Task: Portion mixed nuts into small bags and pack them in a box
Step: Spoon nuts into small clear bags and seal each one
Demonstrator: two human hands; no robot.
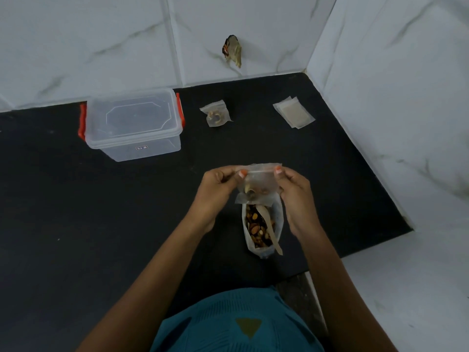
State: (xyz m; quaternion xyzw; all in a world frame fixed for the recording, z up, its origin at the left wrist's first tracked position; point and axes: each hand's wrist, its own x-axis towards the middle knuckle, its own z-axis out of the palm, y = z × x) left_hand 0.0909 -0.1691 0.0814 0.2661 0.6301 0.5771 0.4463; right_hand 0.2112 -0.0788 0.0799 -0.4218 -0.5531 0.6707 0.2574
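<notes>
1. Teal shirt [236, 323] fills the bottom edge, with both bare forearms reaching forward from it over the black counter [76, 199].
2. Both hands are raised above the counter, and between them is a small clear zip bag [258, 182] with a few nuts settled at its bottom.
3. The left hand [218, 185] pinches the bag's top strip at its left end between thumb and curled fingers; the right hand [294, 189] pinches the right end the same way.
4. Directly beneath the held bag stands a large open bag of mixed nuts [261, 224], with a pale wooden spoon [272, 232] stuck in it (handle poking out over the near rim).
5. Farther back lies a filled small bag [216, 116], flat on the counter.
6. To its right, well apart, sits a stack of empty bags [294, 112].
7. At the back left is a clear plastic box [132, 125] with red side latches, its lid on, close to the marble-patterned tiled wall [101, 47].
</notes>
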